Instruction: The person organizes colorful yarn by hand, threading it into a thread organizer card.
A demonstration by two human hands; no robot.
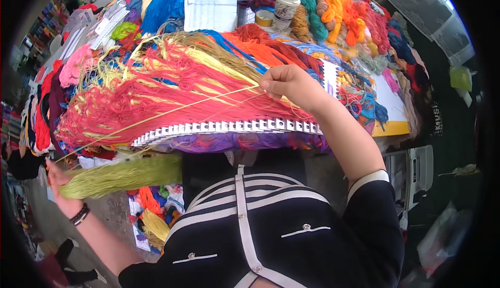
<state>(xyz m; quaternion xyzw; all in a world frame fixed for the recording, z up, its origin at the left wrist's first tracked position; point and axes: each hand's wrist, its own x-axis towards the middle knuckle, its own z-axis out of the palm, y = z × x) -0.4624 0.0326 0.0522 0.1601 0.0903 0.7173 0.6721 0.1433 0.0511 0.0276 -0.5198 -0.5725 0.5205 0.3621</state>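
Note:
My left hand, out at the far left, is closed around one end of a yellow-green skein of thread that stretches sideways below the table edge. A pale yellow strand runs taut from this hand up to my right hand, which pinches it between thumb and fingertips. Beneath the strand lies a wide spread of pink and yellow threads. Their near ends meet a row of white cards with dark holes along the front edge of the table.
Piles of coloured yarn cover the table, among them a blue bundle and an orange bundle. A printed sheet, a paper cup and a tape roll stand at the back. Beside me, lower left, more yarn lies low down.

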